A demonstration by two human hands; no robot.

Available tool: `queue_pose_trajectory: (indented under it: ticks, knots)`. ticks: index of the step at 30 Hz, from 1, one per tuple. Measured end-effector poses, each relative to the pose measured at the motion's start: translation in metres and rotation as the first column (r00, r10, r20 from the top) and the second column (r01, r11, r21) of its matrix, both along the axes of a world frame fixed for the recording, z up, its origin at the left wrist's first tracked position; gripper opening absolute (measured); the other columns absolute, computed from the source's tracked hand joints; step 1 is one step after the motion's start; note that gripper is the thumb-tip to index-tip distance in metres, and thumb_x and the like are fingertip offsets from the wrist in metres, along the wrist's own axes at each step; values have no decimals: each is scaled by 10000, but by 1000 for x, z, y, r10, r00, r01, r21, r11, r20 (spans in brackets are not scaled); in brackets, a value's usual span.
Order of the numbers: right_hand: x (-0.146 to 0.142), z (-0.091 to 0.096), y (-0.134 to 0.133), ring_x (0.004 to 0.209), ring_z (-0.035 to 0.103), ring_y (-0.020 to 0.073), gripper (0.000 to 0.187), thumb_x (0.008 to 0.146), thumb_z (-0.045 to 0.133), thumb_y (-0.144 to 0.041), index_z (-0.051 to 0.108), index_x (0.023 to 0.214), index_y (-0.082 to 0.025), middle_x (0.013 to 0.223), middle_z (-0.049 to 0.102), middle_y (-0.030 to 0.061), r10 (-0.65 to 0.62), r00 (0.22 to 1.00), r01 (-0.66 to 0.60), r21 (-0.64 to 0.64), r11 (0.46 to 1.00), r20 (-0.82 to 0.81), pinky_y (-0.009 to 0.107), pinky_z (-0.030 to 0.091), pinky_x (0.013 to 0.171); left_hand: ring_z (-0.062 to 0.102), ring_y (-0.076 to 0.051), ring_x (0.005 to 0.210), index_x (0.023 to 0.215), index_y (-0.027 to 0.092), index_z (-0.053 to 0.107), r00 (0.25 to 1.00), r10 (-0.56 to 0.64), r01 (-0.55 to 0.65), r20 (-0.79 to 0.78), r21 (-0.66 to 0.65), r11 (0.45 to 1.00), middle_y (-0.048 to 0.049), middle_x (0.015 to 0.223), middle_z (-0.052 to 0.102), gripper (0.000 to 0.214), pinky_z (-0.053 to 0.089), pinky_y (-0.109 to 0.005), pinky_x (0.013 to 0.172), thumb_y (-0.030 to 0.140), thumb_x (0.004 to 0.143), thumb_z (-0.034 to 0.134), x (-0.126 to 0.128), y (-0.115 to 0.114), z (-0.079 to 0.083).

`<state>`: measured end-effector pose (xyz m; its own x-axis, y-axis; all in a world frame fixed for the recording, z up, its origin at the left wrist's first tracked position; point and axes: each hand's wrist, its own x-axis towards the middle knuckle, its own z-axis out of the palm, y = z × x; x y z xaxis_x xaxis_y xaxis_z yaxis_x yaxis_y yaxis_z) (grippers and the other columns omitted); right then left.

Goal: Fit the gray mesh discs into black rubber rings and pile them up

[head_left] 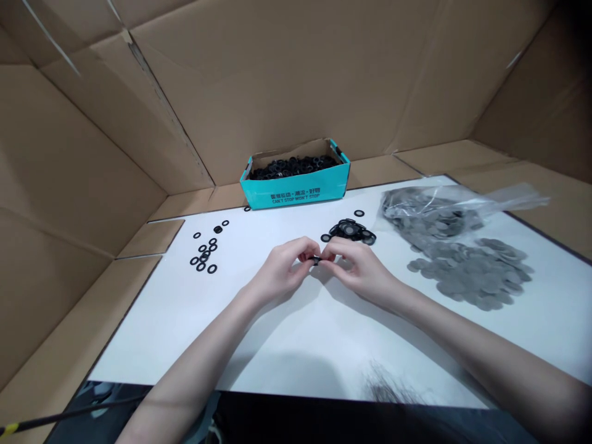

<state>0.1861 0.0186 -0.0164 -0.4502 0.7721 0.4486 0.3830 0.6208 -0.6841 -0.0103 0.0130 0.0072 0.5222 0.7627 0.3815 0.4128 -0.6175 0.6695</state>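
Observation:
My left hand [284,269] and my right hand [358,265] meet over the middle of the white table [287,333], fingertips pinched together on one small black ring [316,259]. A small pile of black rings [350,230] lies just beyond my right hand. Several loose black rings [206,251] are scattered to the left. A heap of grey discs [476,271] lies to the right, below a clear plastic bag [439,213] holding more of them.
A teal cardboard box [296,185] full of black rings stands at the back of the table. Brown cardboard walls [324,74] enclose the table at the back and both sides. A dark cable [69,413] crosses the lower left corner.

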Motion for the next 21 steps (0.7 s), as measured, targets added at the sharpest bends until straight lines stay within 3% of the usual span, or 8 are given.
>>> queue_pose_trajectory:
  ticks: [5,11,21]
  knots:
    - [0,1,-2,704,558,155,148,884,543,-149,589,748,-182,742,609,27,-27,1000,27,11,1000,0,280,404,629,600,-122,837,962,189,569,997,-14,22,-80,95,995,-24,929,648,175,472,-240,756,62,899,467,-2,0,-2]
    - [2,1,-2,791,600,190,137,903,546,-187,660,827,-187,827,663,61,-53,998,53,26,998,29,326,440,701,626,-126,798,1002,192,584,1000,1,-2,-13,-56,998,-19,900,664,172,516,-263,755,88,881,518,-2,2,-9]
    - [0,6,-3,723,576,160,147,886,579,-200,608,743,-189,750,634,32,-30,999,29,-40,999,-30,283,418,643,625,-115,798,983,175,588,992,16,0,124,-128,992,-29,913,659,129,509,-235,726,117,877,541,3,-2,-6]
